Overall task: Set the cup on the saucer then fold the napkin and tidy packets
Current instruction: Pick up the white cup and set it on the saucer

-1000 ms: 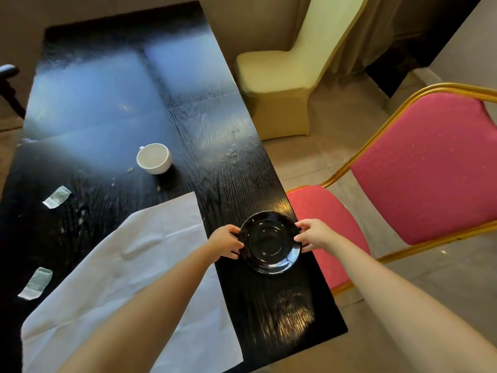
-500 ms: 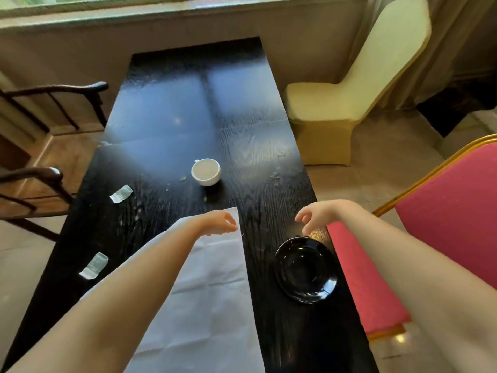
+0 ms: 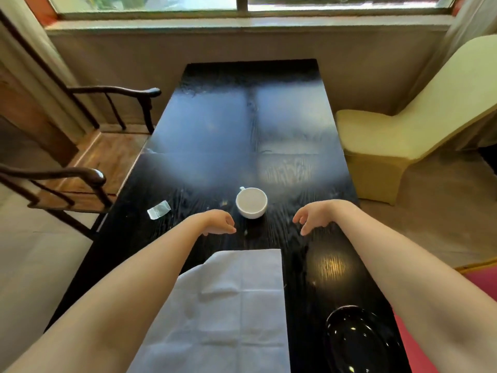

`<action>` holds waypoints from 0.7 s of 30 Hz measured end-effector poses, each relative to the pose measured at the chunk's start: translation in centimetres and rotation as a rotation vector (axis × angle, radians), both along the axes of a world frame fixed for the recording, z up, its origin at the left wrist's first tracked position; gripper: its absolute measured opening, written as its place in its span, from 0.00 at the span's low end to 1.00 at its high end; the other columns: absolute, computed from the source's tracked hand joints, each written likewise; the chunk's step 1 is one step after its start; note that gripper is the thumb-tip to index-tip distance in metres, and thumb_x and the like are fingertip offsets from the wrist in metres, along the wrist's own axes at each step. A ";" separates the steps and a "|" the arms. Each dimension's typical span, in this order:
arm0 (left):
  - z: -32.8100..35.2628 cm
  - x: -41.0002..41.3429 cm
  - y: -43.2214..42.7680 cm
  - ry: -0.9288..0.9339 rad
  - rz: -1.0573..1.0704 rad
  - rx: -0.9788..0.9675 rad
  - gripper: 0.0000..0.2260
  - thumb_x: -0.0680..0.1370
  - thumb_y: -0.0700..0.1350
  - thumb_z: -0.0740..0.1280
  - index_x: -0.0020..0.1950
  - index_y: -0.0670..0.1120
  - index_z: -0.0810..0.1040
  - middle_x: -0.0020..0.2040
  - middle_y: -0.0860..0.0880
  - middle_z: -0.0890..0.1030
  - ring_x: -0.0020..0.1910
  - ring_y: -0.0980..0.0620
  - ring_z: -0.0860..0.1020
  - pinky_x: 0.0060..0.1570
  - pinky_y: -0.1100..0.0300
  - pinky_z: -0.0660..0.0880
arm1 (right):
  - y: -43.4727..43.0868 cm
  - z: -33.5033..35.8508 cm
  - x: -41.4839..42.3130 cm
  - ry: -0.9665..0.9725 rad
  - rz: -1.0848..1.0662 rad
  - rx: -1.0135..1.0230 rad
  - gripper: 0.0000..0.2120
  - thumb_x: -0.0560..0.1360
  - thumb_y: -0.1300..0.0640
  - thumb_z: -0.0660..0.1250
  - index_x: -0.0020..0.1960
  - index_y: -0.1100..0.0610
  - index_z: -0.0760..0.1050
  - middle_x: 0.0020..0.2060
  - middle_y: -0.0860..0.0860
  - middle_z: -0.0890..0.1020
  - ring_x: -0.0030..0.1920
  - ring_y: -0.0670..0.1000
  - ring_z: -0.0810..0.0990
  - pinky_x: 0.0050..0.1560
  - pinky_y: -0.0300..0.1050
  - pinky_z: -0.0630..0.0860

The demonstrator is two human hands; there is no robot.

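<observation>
1. Flanking the cup [image 3: 251, 202], both hands hover over the dark surface [image 3: 215, 135]. The cup stands upright between them, a little beyond their fingertips.
2. The left hand [image 3: 219, 222] is just beside the cup, on its near-left. The right hand [image 3: 313, 216] is farther off on the cup's right, so the left looks better placed to lift it.
3. Each grip is empty, with fingers loosely curled and pinching nothing.
4. The cup's small handle juts from the far-left of its rim, on the left hand's side but pointing away from the person.
5. The saucer [image 3: 357, 343] lies well nearer the person than the cup and off to its right. I judge the carry must come back and rightward.
6. The napkin [image 3: 236, 305] lies spread flat on the near side of the cup, and one packet [image 3: 159, 210] lies to the cup's left.
</observation>
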State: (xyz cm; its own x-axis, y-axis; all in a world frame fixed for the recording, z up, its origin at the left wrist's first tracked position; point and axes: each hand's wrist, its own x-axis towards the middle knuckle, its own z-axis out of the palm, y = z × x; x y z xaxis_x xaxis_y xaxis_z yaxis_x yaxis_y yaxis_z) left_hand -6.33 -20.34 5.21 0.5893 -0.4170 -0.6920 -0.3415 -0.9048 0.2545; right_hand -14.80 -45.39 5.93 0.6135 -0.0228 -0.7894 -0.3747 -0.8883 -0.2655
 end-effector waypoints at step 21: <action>-11.7 5.1 -2.8 0.080 0.518 -0.936 0.32 0.67 0.32 0.74 0.67 0.48 0.68 0.57 0.52 0.76 0.56 0.56 0.75 0.44 0.75 0.75 | 3.2 -10.8 8.9 -0.497 -0.258 0.434 0.38 0.68 0.62 0.74 0.72 0.49 0.60 0.67 0.49 0.70 0.63 0.47 0.69 0.66 0.46 0.67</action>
